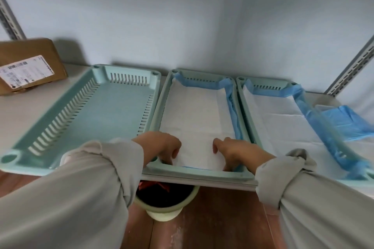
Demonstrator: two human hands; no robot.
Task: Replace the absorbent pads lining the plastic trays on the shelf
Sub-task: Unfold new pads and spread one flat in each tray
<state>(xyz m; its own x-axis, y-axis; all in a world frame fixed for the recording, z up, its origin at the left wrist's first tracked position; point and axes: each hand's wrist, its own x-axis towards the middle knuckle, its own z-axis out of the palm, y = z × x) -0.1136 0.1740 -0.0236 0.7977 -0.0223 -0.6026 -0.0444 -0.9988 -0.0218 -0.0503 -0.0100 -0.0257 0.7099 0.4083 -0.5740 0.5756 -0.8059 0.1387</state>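
Observation:
Three pale green plastic trays stand side by side on the shelf. The left tray [125, 79] is bare inside. The middle tray [162, 99] holds a white absorbent pad [194, 113] with blue edging along its back and right walls. My left hand [162, 147] and my right hand [234, 149] press down on the near end of this pad, fingers curled at the tray's front corners. The right tray [242, 97] is lined with another white pad [277, 121] whose blue backing drapes over its right wall.
A brown cardboard box [30, 64] with a label sits at the shelf's back left. A folded blue and white pad [348, 123] lies on the shelf at the far right. Below the shelf edge stands a green bin [164, 206] on a reddish floor. Metal shelf uprights rise at both sides.

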